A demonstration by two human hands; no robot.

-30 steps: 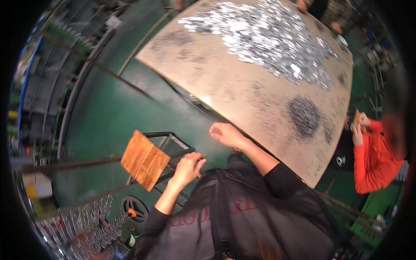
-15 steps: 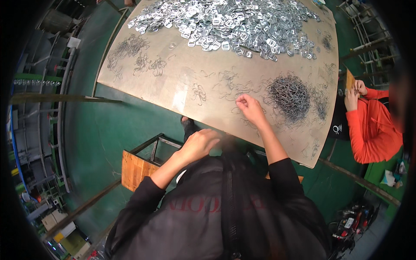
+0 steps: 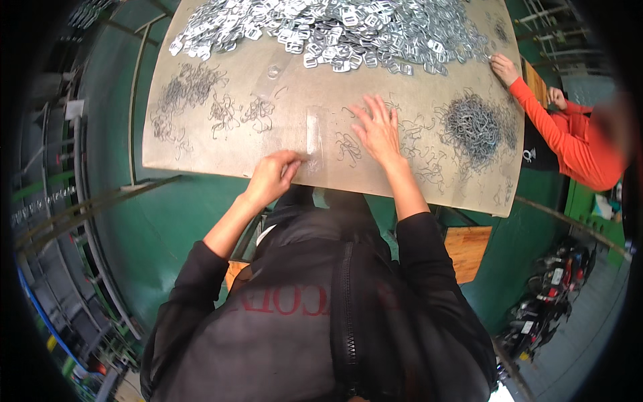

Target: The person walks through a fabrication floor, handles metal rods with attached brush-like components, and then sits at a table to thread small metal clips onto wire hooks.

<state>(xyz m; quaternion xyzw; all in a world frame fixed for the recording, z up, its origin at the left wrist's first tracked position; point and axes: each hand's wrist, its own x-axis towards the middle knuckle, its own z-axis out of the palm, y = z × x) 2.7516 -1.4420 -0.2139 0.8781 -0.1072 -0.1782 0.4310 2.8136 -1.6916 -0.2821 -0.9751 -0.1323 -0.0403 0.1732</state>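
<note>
Risk of scattering: right hand spread flat, fingers wide, pressing on loose bent wire clips on the worktable, gripping nothing. Left hand curled at the near edge, fingertips pinched beside a clear strip (whether anything sits in the pinch, cannot tell). Could easily sweep clips off that edge, or snag several tangled together. Dense wire pile and flat buckles well apart, beyond.

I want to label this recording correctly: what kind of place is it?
Probably a small factory or assembly workshop: a worktable carries a heap of flat metal buckles and a pile of wire clips, on a green-painted floor.
</note>
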